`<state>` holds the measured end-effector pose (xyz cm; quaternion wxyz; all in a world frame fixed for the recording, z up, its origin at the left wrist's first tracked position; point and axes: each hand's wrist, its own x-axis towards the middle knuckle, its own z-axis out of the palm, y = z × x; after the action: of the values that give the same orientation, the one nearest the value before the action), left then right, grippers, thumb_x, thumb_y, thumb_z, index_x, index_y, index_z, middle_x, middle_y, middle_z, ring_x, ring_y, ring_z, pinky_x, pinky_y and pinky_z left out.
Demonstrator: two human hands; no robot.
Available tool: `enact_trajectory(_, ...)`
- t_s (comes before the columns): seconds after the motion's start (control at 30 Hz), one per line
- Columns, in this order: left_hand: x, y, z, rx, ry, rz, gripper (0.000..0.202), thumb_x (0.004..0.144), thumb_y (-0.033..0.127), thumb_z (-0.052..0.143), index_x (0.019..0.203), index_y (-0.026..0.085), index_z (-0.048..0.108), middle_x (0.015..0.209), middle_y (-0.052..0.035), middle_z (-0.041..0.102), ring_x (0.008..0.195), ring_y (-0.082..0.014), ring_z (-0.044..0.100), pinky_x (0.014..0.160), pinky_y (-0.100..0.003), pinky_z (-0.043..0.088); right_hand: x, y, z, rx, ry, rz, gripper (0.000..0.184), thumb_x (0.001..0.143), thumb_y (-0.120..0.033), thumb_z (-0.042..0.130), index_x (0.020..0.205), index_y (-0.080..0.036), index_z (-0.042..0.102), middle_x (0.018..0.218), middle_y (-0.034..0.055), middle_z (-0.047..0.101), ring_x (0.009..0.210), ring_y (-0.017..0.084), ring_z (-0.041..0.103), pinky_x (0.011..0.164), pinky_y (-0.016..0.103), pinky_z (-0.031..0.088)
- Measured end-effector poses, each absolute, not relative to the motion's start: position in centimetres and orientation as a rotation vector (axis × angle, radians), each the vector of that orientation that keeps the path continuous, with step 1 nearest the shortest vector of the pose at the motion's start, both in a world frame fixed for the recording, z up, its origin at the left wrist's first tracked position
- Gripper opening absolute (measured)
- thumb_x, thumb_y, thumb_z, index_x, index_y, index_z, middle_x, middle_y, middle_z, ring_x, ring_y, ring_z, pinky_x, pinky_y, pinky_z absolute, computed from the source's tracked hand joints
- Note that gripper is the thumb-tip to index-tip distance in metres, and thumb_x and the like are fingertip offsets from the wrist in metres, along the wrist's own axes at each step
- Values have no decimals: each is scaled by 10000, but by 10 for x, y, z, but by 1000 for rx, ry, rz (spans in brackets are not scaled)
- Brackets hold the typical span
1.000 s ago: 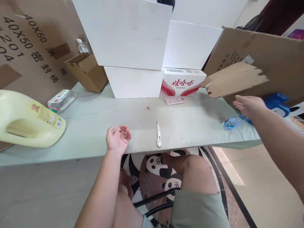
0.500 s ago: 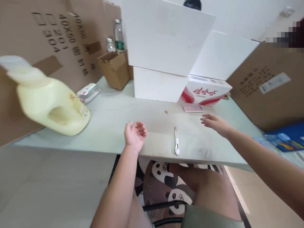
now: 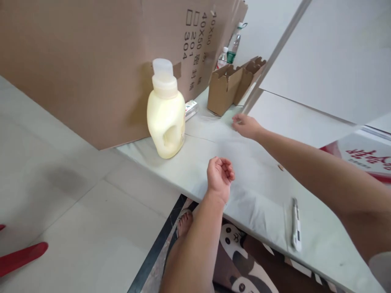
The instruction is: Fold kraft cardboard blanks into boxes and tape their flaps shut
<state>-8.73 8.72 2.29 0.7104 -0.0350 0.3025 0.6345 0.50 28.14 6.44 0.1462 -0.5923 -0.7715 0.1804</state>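
Observation:
My left hand (image 3: 220,176) rests palm up at the table's front edge, its fingers loosely curled with nothing in them. Farther back, my right hand (image 3: 246,126) reaches across the table, empty, with its bent fingers near an open brown cardboard box (image 3: 218,94). To the left of both hands stands a pale yellow jug (image 3: 166,118) with a moulded handle and a translucent cap. Behind the jug lies a clear plastic pack with a white label (image 3: 191,108). A white utility knife (image 3: 296,228) lies on the table below my right forearm.
A large cardboard panel (image 3: 106,61) stands along the left. Plastic bottles (image 3: 233,47) show behind the small brown boxes. White boards (image 3: 330,61) rise at the right, by a red-and-white carton (image 3: 366,156). A small brown piece (image 3: 280,167) lies on the pale tablecloth (image 3: 256,171).
The view has turned left, so the jug and brown boxes sit nearer its middle. My right hand has swung left across the table toward the boxes. My left hand stays loosely curled.

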Motion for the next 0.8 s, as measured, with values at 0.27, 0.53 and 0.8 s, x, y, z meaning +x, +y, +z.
enact_trajectory(0.27,-103,104,12,-136,708,1427,190,730,349,556,656,176,531,551,31,441,439,-72,370,476,-222,264,-79,364,99,-1520,-2265,143,324,930,-227,502,1180,-95,659,1597,121,295,1386,338,494,1143,446,370)
enact_trajectory(0.53,-100,105,13,-115,703,1448,156,705,323,546,663,173,528,560,36,431,437,-71,361,480,-224,245,-76,354,111,-1661,-2367,42,352,864,-141,486,1117,-5,688,1355,167,569,1327,329,534,1127,429,386)
enact_trajectory(0.8,-111,91,10,193,1306,2007,183,833,277,556,671,205,508,698,16,500,686,-121,511,690,-249,406,67,173,105,-1209,-2302,-29,238,858,-317,533,689,-250,686,892,80,734,840,266,685,830,455,548)
